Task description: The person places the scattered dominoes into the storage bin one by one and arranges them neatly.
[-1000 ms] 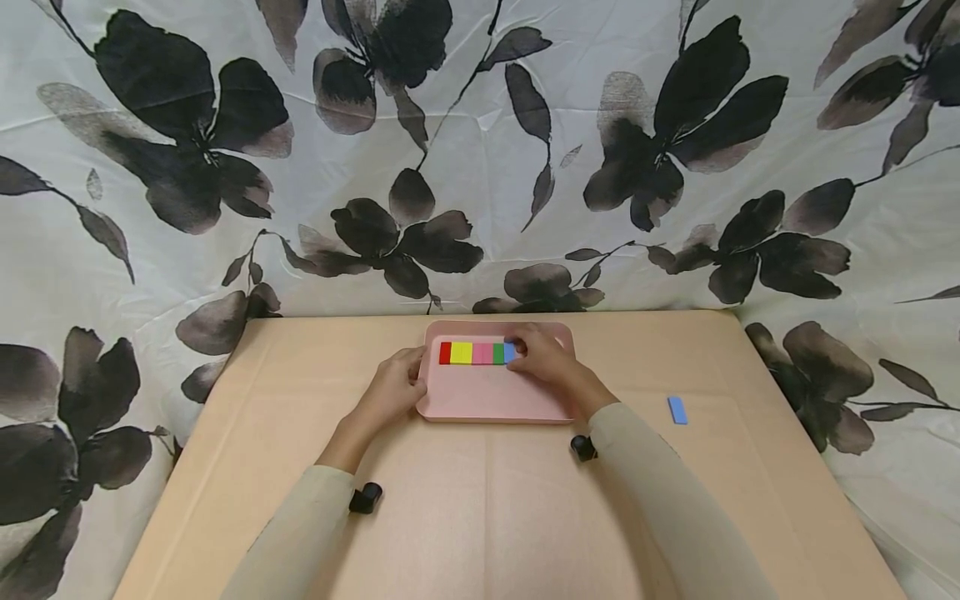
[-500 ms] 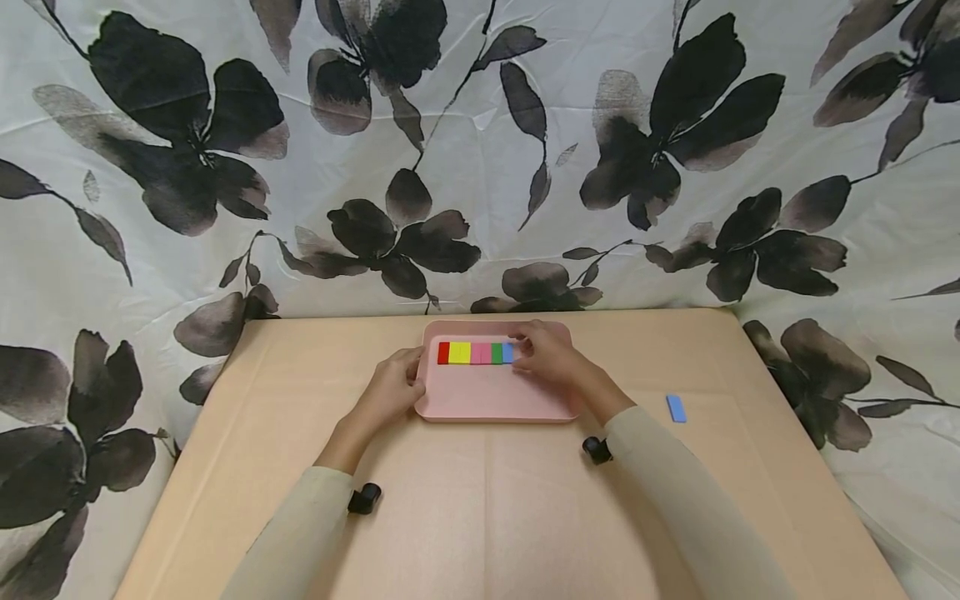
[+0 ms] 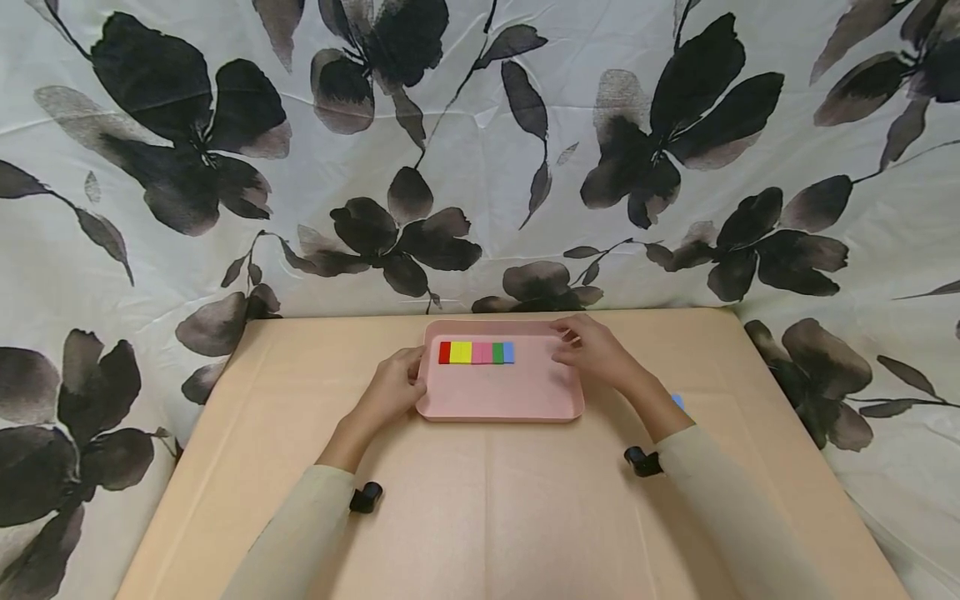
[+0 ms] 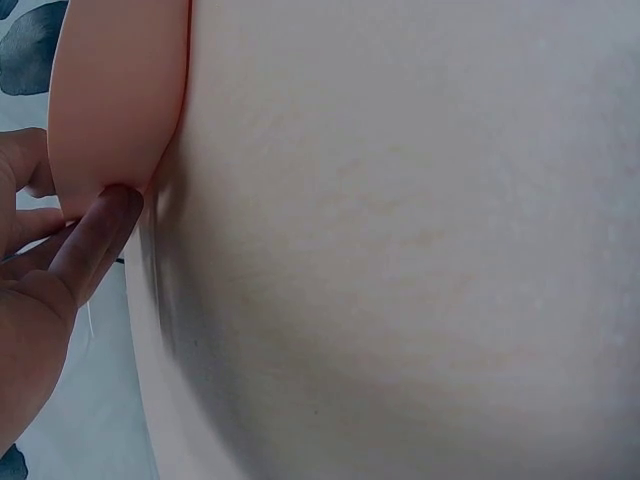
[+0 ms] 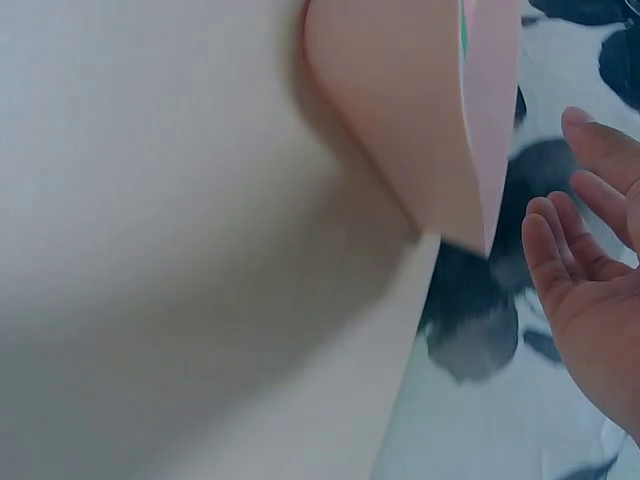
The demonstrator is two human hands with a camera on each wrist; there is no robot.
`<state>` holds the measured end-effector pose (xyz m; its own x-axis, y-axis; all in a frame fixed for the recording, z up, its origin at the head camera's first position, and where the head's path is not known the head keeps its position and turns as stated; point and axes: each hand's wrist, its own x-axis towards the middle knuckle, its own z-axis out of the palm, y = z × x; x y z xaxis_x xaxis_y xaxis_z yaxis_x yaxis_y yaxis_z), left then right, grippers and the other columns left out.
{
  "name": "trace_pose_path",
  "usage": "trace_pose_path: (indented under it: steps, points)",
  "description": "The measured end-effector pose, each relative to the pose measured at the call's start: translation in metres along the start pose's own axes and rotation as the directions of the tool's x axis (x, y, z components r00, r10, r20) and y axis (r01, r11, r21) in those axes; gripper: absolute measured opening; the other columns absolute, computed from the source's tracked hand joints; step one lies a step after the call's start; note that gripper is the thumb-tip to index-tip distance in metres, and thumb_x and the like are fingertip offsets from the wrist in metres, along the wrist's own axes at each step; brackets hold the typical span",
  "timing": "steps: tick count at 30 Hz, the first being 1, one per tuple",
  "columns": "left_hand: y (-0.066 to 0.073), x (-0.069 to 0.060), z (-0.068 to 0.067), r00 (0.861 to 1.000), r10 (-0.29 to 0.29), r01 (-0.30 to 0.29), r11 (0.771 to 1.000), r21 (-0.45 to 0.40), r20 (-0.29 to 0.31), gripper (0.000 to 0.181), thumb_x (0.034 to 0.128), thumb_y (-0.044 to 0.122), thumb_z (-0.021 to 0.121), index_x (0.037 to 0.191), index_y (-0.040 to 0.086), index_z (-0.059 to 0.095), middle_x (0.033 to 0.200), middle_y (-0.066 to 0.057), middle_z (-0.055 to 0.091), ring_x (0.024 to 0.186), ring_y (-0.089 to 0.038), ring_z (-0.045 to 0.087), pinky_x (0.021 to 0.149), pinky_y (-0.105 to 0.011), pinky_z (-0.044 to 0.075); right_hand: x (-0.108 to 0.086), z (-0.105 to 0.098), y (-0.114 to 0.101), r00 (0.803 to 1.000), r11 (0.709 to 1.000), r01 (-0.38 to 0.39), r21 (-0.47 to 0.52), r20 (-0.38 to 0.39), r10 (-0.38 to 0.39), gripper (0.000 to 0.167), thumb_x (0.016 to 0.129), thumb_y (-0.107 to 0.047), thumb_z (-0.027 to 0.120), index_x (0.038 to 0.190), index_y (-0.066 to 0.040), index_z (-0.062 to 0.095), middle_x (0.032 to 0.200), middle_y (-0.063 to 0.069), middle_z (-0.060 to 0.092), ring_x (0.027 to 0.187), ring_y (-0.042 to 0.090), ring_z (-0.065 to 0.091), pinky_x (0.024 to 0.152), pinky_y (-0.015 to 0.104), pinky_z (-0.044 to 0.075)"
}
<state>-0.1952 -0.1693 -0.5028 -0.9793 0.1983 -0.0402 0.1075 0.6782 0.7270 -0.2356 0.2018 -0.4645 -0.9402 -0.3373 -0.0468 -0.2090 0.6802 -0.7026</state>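
A pink tray (image 3: 495, 396) lies on the table. Near its back left, a row of coloured pieces runs from a red piece (image 3: 445, 352) through yellow pieces (image 3: 461, 352), pink pieces (image 3: 482, 352) and a green piece (image 3: 498, 353) to a blue piece (image 3: 509, 353). My left hand (image 3: 393, 383) holds the tray's left edge; in the left wrist view its thumb lies against the tray wall (image 4: 120, 90). Above the tray's right end is my right hand (image 3: 596, 354), holding nothing. The right wrist view shows its fingers (image 5: 545, 245) loosely bent, apart from the tray.
Another blue piece (image 3: 678, 401) lies on the table right of the tray, mostly hidden behind my right forearm. The tan table (image 3: 465, 517) ends behind the tray, where a white floral cloth (image 3: 525, 192) hangs.
My right hand has let go of the blue piece at the row's right end and moved right, its forearm now covering most of the loose blue piece. My left hand has stayed put.
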Motion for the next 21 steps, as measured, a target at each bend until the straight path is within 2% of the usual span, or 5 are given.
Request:
trace_pose_path:
  steps: [5,11,21]
  points:
    - [-0.001,0.001,-0.001,1.0,-0.003,0.003,1.0,-0.003,-0.002,0.063,0.0903,0.002,0.062,0.151,-0.002,0.048,0.141,-0.018,0.06,0.099,-0.027,0.066,0.085,-0.036,0.062,-0.021,-0.023,0.021,0.998,0.999,-0.031,-0.033,-0.051,0.029,0.053,0.092,-0.014,0.077,0.14,-0.002,0.059,0.137,0.02,0.057,0.119,0.038,0.061,0.101,0.053,0.054]
    - [-0.003,0.002,-0.002,1.0,0.015,-0.015,1.0,0.014,-0.009,0.062,0.0895,0.002,0.062,0.15,-0.004,0.048,0.14,-0.02,0.061,0.099,-0.027,0.066,0.088,-0.039,0.062,-0.045,-0.043,0.046,0.996,0.999,0.004,-0.048,-0.091,-0.008,0.051,0.093,-0.013,0.075,0.139,0.002,0.059,0.136,0.023,0.058,0.118,0.042,0.062,0.1,0.056,0.054]
    - [-0.002,0.007,0.0,1.0,-0.008,0.008,1.0,0.014,0.006,0.063,0.0904,0.002,0.061,0.152,-0.001,0.048,0.142,-0.018,0.059,0.101,-0.028,0.066,0.089,-0.039,0.062,-0.093,-0.062,0.089,0.994,0.993,-0.069,-0.099,-0.091,0.06,0.049,0.095,-0.015,0.074,0.14,0.0,0.06,0.135,0.021,0.06,0.116,0.039,0.061,0.095,0.057,0.055]
